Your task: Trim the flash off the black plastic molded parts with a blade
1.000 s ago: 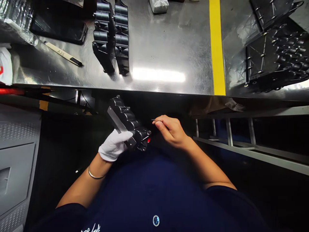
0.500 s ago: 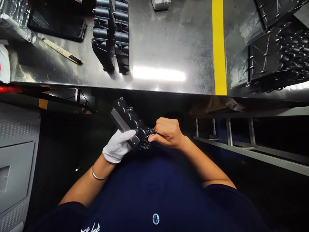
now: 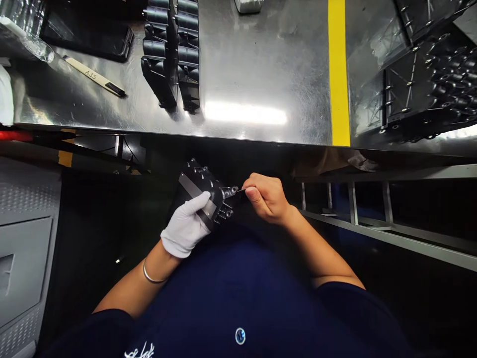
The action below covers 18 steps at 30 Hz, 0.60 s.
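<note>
- While the white-gloved left hand point(image 3: 186, 223) is bent round it, thumb pressed over the top, one black moulded part with rounded ribs and ringed bosses point(image 3: 216, 191) is held tilted in front of the person, below the table edge.
- One flat grey strip point(image 3: 191, 185), lying along that part, partly under the gloved thumb.
- One bare right hand point(image 3: 269, 199), fingers curled in, thumb and forefinger pinching a thin dark sliver-like implement point(image 3: 241, 190); its tip is at the part's end boss, contact cannot be told.
- One plain silver-coloured bangle point(image 3: 151, 279), on the left wrist.
- One brushed-metal table point(image 3: 257, 64), beyond the hands.
- Two black ribbed mouldings point(image 3: 155, 49) point(image 3: 188, 54), side by side upon it.
- One cream, black-tipped cutter marked A35 point(image 3: 91, 74), left of these.
- One yellow strip point(image 3: 338, 74), crossing the tabletop.
- Several black bossed mouldings point(image 3: 406, 99), right of the strip.
</note>
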Available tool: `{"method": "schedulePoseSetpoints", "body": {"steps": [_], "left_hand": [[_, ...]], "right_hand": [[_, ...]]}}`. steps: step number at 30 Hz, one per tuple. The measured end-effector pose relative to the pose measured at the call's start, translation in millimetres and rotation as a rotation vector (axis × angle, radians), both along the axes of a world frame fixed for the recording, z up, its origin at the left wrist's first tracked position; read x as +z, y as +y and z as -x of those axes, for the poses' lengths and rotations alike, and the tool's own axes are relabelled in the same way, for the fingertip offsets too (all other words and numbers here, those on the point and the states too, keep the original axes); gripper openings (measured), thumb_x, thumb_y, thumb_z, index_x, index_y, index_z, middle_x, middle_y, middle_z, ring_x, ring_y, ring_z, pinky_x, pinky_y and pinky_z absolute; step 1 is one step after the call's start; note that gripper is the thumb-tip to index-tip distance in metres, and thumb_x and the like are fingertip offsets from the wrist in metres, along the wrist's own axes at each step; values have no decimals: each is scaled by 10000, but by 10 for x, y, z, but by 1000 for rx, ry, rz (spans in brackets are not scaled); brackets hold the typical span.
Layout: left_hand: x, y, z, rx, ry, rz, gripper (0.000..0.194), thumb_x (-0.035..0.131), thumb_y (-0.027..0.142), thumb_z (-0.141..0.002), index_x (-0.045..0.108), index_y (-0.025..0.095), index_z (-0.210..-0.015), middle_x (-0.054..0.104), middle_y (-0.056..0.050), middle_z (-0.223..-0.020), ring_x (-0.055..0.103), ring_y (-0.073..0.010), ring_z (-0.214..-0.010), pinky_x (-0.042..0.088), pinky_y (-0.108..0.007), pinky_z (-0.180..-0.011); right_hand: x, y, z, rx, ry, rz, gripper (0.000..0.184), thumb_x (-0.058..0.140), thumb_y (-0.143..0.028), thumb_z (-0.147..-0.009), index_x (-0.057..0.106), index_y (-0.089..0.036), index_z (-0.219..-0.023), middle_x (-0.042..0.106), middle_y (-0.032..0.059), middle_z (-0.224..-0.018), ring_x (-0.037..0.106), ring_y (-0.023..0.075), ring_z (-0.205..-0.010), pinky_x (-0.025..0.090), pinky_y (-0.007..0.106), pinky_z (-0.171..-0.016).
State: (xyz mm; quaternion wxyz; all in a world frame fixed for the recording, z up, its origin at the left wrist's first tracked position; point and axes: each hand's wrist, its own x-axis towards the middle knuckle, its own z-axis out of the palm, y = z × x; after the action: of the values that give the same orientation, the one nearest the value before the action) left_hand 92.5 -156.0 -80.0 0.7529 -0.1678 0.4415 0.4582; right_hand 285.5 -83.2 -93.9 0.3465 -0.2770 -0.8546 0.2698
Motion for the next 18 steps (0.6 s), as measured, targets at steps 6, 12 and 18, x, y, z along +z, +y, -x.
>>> {"method": "schedulePoseSetpoints", "body": {"steps": [6,12,18], "left_hand": [[131,51,2,63,-137,86,270,430,134,-961,697,170,-968,741,-11,-713,752,-164,-855,617,-247,-821],[154,24,30,0,-104,31,200,489,112,-926,672,171,-979,739,4,-737,745,-151,-858,602,-191,-764],[138,7,42,-21,-40,35,141,532,155,-924,668,169,-892,758,-11,-794,741,-189,-891,609,-210,-714]], "right_hand": [[110,135,-74,0,-204,-223,367,490,-356,-985,624,-181,-692,504,-5,-572,429,107,-523,283,274,-501],[166,197,-58,40,-160,-270,386,501,-367,-982,638,-169,-680,481,-11,-548,407,96,-504,262,270,-483],[179,206,-49,60,-175,-227,375,521,-342,-975,631,-172,-660,472,-24,-526,414,87,-484,253,260,-471]]}}
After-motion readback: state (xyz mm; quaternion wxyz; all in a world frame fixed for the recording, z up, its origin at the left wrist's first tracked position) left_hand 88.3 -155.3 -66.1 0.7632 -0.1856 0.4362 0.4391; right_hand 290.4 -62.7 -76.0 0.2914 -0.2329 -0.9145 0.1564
